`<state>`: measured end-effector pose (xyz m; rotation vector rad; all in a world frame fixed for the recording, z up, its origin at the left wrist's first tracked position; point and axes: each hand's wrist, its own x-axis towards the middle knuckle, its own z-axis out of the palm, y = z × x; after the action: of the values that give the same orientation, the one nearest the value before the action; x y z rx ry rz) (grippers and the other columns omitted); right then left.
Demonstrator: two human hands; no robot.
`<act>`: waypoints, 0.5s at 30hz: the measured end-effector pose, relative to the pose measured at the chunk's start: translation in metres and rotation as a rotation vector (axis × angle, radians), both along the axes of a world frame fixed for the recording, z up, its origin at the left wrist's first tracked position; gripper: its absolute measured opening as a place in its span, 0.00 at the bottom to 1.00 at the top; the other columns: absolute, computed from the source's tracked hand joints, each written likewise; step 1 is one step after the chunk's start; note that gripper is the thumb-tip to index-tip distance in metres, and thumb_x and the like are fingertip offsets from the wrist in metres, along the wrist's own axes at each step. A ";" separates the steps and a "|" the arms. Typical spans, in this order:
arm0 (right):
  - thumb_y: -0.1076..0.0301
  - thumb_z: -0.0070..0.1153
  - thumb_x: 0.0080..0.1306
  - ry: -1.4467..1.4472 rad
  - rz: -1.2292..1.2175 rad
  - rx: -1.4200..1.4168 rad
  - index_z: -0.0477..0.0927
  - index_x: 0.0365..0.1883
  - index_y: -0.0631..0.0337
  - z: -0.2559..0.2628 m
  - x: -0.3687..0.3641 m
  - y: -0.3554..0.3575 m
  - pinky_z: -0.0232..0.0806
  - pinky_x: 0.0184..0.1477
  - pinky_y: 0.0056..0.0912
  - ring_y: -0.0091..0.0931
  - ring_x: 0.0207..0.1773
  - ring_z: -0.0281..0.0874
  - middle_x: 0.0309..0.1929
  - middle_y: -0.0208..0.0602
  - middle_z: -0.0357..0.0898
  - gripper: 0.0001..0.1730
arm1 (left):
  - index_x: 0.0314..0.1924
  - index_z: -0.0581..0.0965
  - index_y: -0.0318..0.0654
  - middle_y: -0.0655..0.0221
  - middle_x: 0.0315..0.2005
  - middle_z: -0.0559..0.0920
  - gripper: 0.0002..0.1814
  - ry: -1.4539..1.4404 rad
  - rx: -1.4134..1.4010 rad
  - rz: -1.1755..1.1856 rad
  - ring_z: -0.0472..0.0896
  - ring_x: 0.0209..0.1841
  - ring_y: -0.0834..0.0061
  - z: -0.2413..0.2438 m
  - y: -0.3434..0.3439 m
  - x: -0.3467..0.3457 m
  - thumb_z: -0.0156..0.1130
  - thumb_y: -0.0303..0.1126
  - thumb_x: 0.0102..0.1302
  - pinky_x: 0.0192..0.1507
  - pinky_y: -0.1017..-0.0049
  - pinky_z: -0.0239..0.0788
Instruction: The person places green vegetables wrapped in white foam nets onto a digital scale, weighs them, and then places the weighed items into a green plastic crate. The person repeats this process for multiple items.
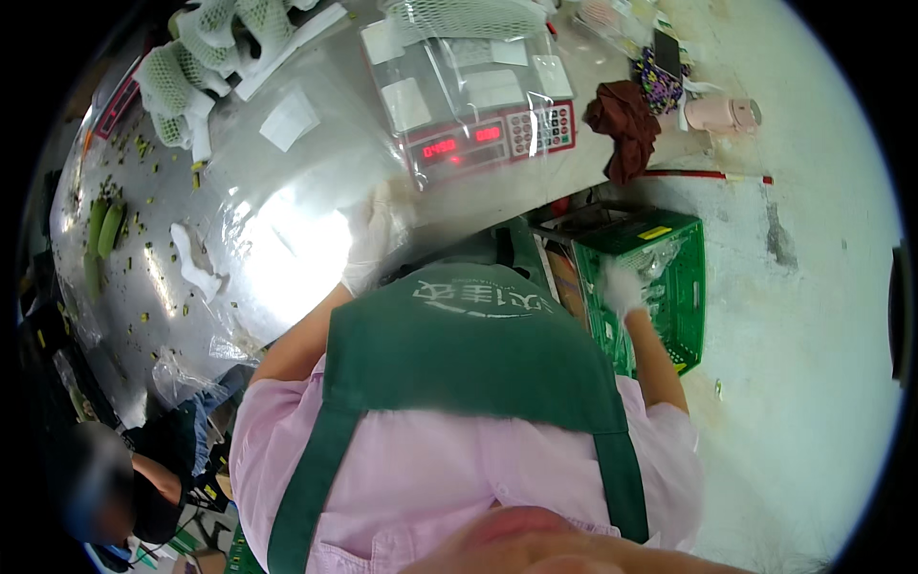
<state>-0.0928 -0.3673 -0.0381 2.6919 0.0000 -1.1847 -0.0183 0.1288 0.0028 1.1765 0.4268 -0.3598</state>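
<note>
My left hand (374,233), in a whitish glove, is at the near edge of the metal table (301,194), just below a red-framed digital scale (466,129). Blur and glare hide whether its fingers hold anything. Clear plastic film covers the scale, whose display is lit, and a green foam net sleeve (466,18) lies across its far side. On my other side, my gloved right hand (622,287) reaches down into a green plastic crate (688,287). Clear plastic bags (656,262) lie in the crate beside that hand, which is too blurred to show its grip.
Several foam net sleeves (168,93) lie at the far left, near long green vegetables (109,229) and scattered small bits. A brown cloth (624,125), a phone (666,52) and a pink bottle (721,115) sit right. Another person (154,495) is at lower left.
</note>
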 end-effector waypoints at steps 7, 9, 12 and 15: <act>0.70 0.54 0.61 -1.184 0.803 0.332 0.70 0.67 0.42 0.082 0.234 0.140 0.56 0.70 0.51 0.33 0.72 0.61 0.65 0.35 0.69 0.34 | 0.74 0.58 0.45 0.52 0.72 0.61 0.52 -1.150 1.640 -0.247 0.57 0.75 0.52 0.014 0.031 0.114 0.73 0.50 0.54 0.72 0.45 0.47; 0.74 0.53 0.60 -1.059 1.107 0.388 0.70 0.69 0.40 0.091 0.250 0.151 0.57 0.70 0.48 0.33 0.71 0.64 0.69 0.34 0.68 0.36 | 0.74 0.60 0.51 0.58 0.72 0.62 0.47 -1.361 1.644 -0.470 0.59 0.75 0.55 0.016 0.028 0.130 0.71 0.47 0.56 0.73 0.49 0.47; 0.76 0.51 0.61 -0.795 1.181 0.696 0.74 0.66 0.45 0.053 0.261 0.139 0.61 0.68 0.41 0.35 0.65 0.72 0.65 0.35 0.74 0.32 | 0.72 0.65 0.57 0.68 0.73 0.64 0.36 -1.498 1.525 -0.827 0.59 0.75 0.61 0.023 0.027 0.140 0.62 0.40 0.64 0.77 0.59 0.46; 0.73 0.50 0.67 -0.600 0.472 1.117 0.79 0.59 0.55 0.049 0.254 0.133 0.67 0.63 0.34 0.31 0.59 0.78 0.55 0.34 0.82 0.21 | 0.73 0.64 0.50 0.64 0.71 0.66 0.31 -1.100 1.114 -0.840 0.62 0.74 0.62 0.015 0.044 0.135 0.57 0.40 0.71 0.77 0.59 0.45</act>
<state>0.1608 -0.2339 0.0112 3.4495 1.4938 -0.1498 0.1164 0.1731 0.0181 2.3880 -1.0144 -0.1020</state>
